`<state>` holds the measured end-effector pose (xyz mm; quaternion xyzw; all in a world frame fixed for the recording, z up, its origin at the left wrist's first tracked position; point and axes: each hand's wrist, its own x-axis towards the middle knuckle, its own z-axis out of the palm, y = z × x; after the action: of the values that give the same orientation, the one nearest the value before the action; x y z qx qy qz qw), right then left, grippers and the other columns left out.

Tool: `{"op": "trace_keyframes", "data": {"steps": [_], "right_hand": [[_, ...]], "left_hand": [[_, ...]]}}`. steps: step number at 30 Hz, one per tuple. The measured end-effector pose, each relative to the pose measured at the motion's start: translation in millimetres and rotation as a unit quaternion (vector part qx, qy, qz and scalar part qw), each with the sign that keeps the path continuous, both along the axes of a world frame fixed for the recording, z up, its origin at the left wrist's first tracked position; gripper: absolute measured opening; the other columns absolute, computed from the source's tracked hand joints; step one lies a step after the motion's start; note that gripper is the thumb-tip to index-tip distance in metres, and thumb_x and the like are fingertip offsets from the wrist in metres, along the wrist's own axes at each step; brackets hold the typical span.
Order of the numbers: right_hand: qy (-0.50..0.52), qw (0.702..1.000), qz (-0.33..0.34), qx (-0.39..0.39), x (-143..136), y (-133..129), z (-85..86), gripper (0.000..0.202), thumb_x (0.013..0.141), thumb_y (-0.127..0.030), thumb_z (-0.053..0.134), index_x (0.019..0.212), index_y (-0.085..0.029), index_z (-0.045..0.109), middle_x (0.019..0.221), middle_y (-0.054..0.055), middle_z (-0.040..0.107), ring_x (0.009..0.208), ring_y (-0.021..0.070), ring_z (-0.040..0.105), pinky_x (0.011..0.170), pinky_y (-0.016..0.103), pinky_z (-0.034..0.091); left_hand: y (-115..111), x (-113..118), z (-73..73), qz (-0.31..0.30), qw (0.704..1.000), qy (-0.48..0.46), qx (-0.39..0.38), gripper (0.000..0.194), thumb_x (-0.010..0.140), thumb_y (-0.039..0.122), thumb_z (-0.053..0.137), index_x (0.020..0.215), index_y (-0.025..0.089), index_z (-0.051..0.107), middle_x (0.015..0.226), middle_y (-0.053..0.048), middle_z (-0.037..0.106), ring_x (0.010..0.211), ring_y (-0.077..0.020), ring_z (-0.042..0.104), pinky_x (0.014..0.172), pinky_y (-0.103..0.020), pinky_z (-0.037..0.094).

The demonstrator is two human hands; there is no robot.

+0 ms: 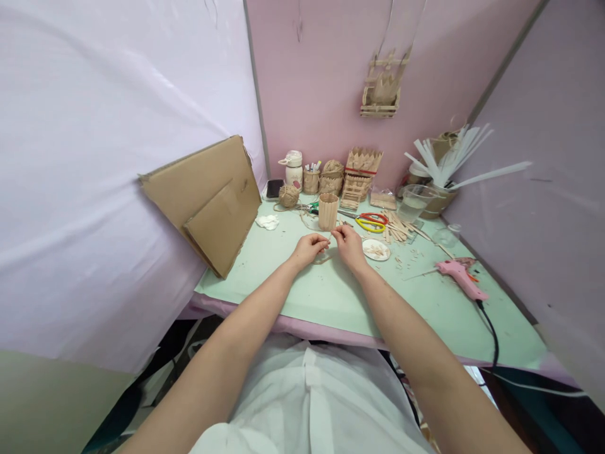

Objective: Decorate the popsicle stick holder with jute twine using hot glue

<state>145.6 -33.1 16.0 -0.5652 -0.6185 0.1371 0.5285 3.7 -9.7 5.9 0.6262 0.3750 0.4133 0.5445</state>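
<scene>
My left hand and my right hand are close together over the green table, fingers pinched. Between the fingertips is something thin and small, which I cannot make out. Just behind them stands an upright cup made of wooden sticks. A piece of twine lies on the table under the hands. To the right of my right hand sits a small white dish with wood bits in it.
Scissors and loose sticks lie behind the dish. A pink glue gun is at the right, its cord over the edge. Cardboard leans at left. A twine ball, bottle and stick holders line the back.
</scene>
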Motion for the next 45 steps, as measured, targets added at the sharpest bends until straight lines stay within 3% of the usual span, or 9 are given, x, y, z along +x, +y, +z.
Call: {"op": "trace_keyframes", "data": {"steps": [6, 12, 17, 21, 25, 29, 34, 45], "right_hand": [[0.052, 0.995, -0.083, -0.003, 9.8, 6.5, -5.1, 0.017, 0.08, -0.033, 0.045, 0.072, -0.02, 0.053, 0.078, 0.006, 0.06, 0.078, 0.0201, 0.051, 0.077, 0.033, 0.039], [0.068, 0.992, -0.101, -0.018, 15.8, 10.0, -8.3, 0.019, 0.08, -0.035, 0.045, 0.071, -0.02, 0.053, 0.074, 0.005, 0.059, 0.075, 0.0204, 0.05, 0.076, 0.035, 0.04], [0.019, 0.994, -0.104, 0.002, 12.2, 6.8, -8.2, 0.019, 0.078, -0.027, 0.049, 0.09, -0.017, 0.059, 0.1, 0.012, 0.052, 0.091, 0.0226, 0.05, 0.085, 0.038, 0.041], [-0.023, 0.999, -0.036, 0.025, 2.5, -2.0, -4.6, 0.03, 0.078, -0.022, 0.05, 0.107, -0.019, 0.057, 0.113, 0.012, 0.043, 0.078, 0.0182, 0.052, 0.079, 0.037, 0.046], [-0.071, 0.996, 0.049, 0.035, -5.3, -7.9, -2.5, 0.025, 0.079, -0.018, 0.05, 0.101, -0.022, 0.059, 0.115, 0.01, 0.042, 0.066, 0.0136, 0.05, 0.074, 0.036, 0.047], [-0.109, 0.99, 0.074, 0.044, -6.8, -8.3, -2.2, 0.019, 0.081, -0.02, 0.051, 0.096, -0.023, 0.063, 0.112, 0.009, 0.045, 0.08, 0.0184, 0.053, 0.075, 0.036, 0.047], [-0.106, 0.991, 0.056, 0.066, -4.3, -5.6, -2.2, 0.015, 0.085, -0.028, 0.05, 0.085, -0.023, 0.064, 0.1, 0.008, 0.051, 0.09, 0.0212, 0.053, 0.078, 0.035, 0.045], [-0.006, 1.0, 0.018, -0.001, -7.4, -4.4, 0.1, 0.013, 0.078, -0.027, 0.049, 0.07, -0.02, 0.056, 0.079, 0.005, 0.059, 0.077, 0.019, 0.052, 0.075, 0.033, 0.041]], "left_hand": [[0.2, 1.0, -2.5, -0.019, 1.0, 0.02, 0.003, 0.018, 0.069, 0.027, 0.064, 0.077, 0.011, 0.064, 0.066, -0.001, 0.063, 0.057, -0.0084, 0.051, 0.057, -0.023, 0.038], [-1.3, 1.7, -1.9, -0.029, 0.999, 0.026, 0.007, 0.018, 0.068, 0.027, 0.065, 0.078, 0.011, 0.065, 0.066, -0.001, 0.063, 0.057, -0.0081, 0.051, 0.055, -0.022, 0.038], [-0.1, 1.5, -0.2, 0.014, 1.0, 0.004, 0.017, 0.015, 0.069, 0.024, 0.063, 0.077, 0.012, 0.064, 0.066, -0.001, 0.063, 0.056, -0.0078, 0.051, 0.056, -0.021, 0.04], [5.4, -0.2, -2.6, 0.072, 0.997, -0.013, 0.016, 0.014, 0.071, 0.023, 0.06, 0.079, 0.012, 0.064, 0.067, -0.001, 0.062, 0.055, -0.0076, 0.051, 0.058, -0.022, 0.041], [8.9, -1.8, -6.2, 0.086, 0.996, -0.017, 0.027, 0.014, 0.072, 0.023, 0.06, 0.081, 0.013, 0.065, 0.069, 0.0, 0.063, 0.057, -0.0078, 0.051, 0.059, -0.022, 0.042], [9.2, -1.4, -7.5, 0.081, 0.996, -0.011, 0.038, 0.015, 0.071, 0.022, 0.059, 0.081, 0.013, 0.066, 0.067, 0.0, 0.063, 0.058, -0.0088, 0.052, 0.059, -0.022, 0.042], [8.8, -0.1, -6.5, 0.077, 0.996, 0.0, 0.037, 0.015, 0.071, 0.018, 0.058, 0.082, 0.013, 0.067, 0.067, -0.001, 0.063, 0.058, -0.0092, 0.052, 0.061, -0.023, 0.043], [2.0, 0.0, -1.0, 0.054, 0.996, 0.041, 0.066, 0.019, 0.071, 0.013, 0.056, 0.084, 0.012, 0.07, 0.067, -0.001, 0.064, 0.061, -0.0101, 0.053, 0.064, -0.023, 0.043]]}}
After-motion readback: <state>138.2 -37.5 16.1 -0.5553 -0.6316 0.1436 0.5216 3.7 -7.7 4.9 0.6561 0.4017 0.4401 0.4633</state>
